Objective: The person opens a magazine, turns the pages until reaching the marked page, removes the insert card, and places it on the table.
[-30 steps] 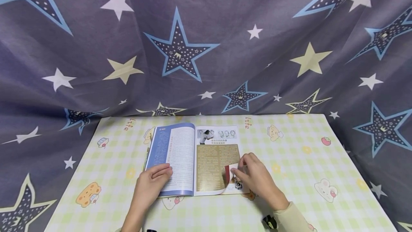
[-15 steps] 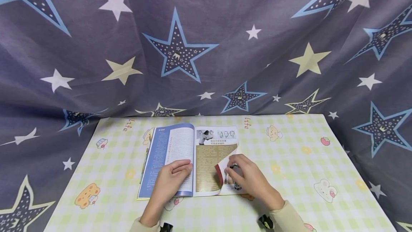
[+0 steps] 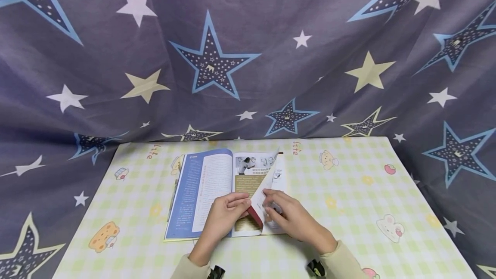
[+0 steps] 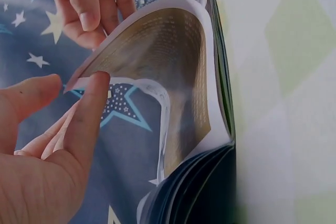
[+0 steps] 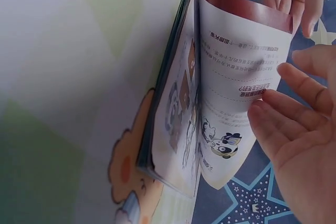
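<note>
Curling up from an open magazine, one thin page leans between a person's two hands. The magazine lies on the checked desk, with its blue and white left side down. The left hand keeps its thumb apart from the page, and one of its fingers touches the edge near the red strip. The right hand has loose, stretched-out fingers that seem to touch the page's white side; I cannot tell how hard they press. The page looks light, bendy and a bit shiny, so it may slip or tear if pulled fast. A soft pinch at the free corner, by the red strip, looks like the best hold. The whole magazine is probably heavier, but floppy too.
</note>
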A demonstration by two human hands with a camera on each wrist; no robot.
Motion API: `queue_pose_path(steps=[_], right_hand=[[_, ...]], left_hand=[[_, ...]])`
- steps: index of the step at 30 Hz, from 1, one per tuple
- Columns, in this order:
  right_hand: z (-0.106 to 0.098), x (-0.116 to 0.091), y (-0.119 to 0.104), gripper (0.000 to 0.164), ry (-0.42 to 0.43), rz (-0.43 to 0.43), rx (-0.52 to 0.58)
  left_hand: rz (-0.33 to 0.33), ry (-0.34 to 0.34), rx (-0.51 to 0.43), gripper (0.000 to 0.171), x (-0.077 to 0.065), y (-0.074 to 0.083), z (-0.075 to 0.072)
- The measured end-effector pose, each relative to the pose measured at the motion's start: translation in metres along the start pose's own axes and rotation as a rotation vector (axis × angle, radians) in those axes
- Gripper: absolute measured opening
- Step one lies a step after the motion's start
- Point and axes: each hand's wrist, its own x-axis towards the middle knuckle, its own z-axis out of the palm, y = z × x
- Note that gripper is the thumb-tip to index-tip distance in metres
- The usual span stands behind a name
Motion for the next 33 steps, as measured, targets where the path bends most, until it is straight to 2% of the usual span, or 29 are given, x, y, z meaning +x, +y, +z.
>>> queue_pose_path(steps=[10,15,22,26,30,33], right_hand=[[0.001,-0.002,-0.001,0.010,-0.021,-0.026,-0.048],[0.000,-0.004,0.000,0.020,-0.056,-0.007,-0.117],[-0.004,-0.014,0.010,0.045,-0.229,0.043,-0.230],[-0.005,-0.019,0.014,0.060,-0.325,0.084,-0.254],[-0.004,-0.020,0.015,0.074,-0.359,0.109,-0.298],[-0.005,-0.021,0.016,0.077,-0.350,0.098,-0.335]], left_hand=[[-0.026,-0.008,0.003,0.028,0.000,-0.005,-0.002],[-0.048,0.053,-0.005,0.028,-0.006,-0.003,-0.015],[-0.100,0.243,-0.024,0.024,-0.023,0.001,-0.051],[-0.141,0.320,-0.004,0.029,-0.036,0.002,-0.077],[-0.187,0.369,0.033,0.034,-0.051,0.002,-0.102],[-0.225,0.403,0.063,0.037,-0.061,0.001,-0.117]])
